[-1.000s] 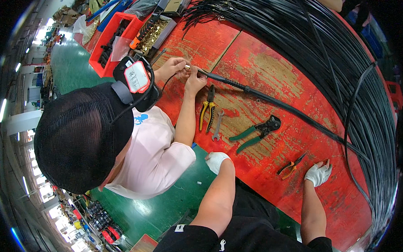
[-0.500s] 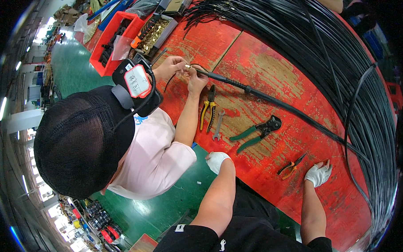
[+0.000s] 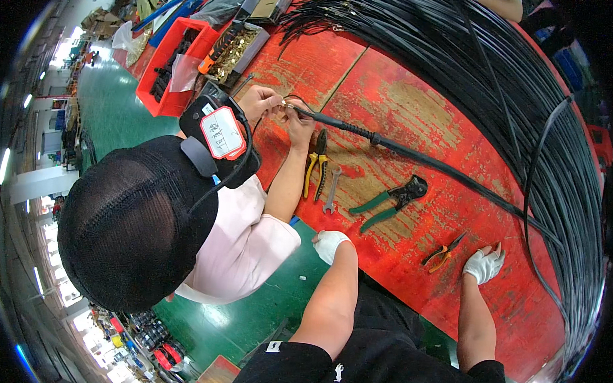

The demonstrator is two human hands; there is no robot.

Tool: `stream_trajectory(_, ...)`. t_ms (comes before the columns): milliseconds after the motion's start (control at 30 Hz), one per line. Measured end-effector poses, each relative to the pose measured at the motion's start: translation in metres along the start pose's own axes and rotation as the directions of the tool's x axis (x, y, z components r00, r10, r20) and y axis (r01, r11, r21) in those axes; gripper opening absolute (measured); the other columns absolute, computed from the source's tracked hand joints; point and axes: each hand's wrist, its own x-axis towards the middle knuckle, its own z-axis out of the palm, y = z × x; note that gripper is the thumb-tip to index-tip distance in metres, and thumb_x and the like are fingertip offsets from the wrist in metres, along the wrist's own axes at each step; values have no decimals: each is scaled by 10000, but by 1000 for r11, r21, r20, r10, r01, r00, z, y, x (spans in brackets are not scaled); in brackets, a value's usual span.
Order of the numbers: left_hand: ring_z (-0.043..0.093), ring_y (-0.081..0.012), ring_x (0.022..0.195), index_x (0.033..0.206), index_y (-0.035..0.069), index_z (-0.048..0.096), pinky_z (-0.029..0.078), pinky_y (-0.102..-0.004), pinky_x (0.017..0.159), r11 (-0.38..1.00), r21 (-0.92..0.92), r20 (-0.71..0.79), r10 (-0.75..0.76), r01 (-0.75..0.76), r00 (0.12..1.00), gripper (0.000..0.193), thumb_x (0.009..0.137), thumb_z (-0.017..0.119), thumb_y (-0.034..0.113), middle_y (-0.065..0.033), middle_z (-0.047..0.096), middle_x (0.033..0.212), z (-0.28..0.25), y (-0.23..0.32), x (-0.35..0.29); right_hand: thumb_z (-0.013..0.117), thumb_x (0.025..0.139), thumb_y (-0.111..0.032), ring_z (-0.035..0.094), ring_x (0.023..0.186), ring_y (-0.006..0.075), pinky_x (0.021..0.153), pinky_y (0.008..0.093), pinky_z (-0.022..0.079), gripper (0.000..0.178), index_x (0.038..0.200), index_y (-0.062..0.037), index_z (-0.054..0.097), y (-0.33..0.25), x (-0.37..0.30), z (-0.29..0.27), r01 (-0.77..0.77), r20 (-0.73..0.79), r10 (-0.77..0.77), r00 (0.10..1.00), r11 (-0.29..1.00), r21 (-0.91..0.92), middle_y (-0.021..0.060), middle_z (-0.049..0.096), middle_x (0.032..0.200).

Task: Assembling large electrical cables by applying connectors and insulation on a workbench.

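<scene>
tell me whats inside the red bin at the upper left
Dark pieces show inside the red bin; a translucent plastic bag covers part of its right side, and the bottom cannot be seen beneath the contents.

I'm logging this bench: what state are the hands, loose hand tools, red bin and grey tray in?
Left hand: gloved, curled, contents hidden
Right hand: gloved, resting on the table
Orange-handled pliers: lying, handles apart
Green-handled tool: lying, handles spread
Yellow-handled pliers: lying, handles apart
Wrench: lying flat
Red bin: open, holding black parts
Grey tray: open, holding brass-coloured pieces
Co-worker's hands: bare, at the end of a black cable
</scene>
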Motion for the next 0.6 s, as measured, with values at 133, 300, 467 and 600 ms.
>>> stream_trajectory(133, 712, -392, 774, 792, -47, 702, 578, -487, 717, 1000, 17, 5, -6, 6, 1000, 547, 1006, 310, 269, -240, 716, 830, -3, 2, -4, 582, 948, -258, 523, 1245, 379, 1039, 499, 425, 393, 1316, -119, 580, 1, 0, 0, 8, -25, -8, 1000, 1000, -6, 203, 540, 1373)
stream_trajectory(300, 711, -391, 803, 840, -45, 706, 572, -488, 741, 999, -28, 35, -36, 37, 999, 528, 1003, 317, 273, -239, 719, 859, -10, 5, -4, 514, 988, -314, 456, 1327, 360, 1100, 469, 373, 417, 1354, -122, 564, -1, 0, 1, -50, 67, 51, 996, 999, -10, 185, 489, 1447)
stream_trajectory(467, 710, -391, 816, 869, -41, 705, 568, -489, 750, 997, -53, 48, -60, 63, 997, 514, 1002, 324, 278, -236, 720, 869, -5, 3, 0, 520, 986, -311, 467, 1314, 361, 1091, 471, 382, 409, 1347, -125, 568, -2, -1, 1, -38, 52, 39, 998, 999, -13, 185, 501, 1432)
stream_trajectory(600, 709, -393, 805, 856, -41, 703, 568, -492, 743, 997, -53, 37, -59, 61, 998, 515, 1001, 327, 279, -236, 719, 856, -3, 2, 2, 528, 982, -308, 473, 1306, 366, 1084, 473, 386, 407, 1342, -121, 569, -1, -1, 0, -29, 47, 30, 998, 999, -13, 191, 503, 1427)
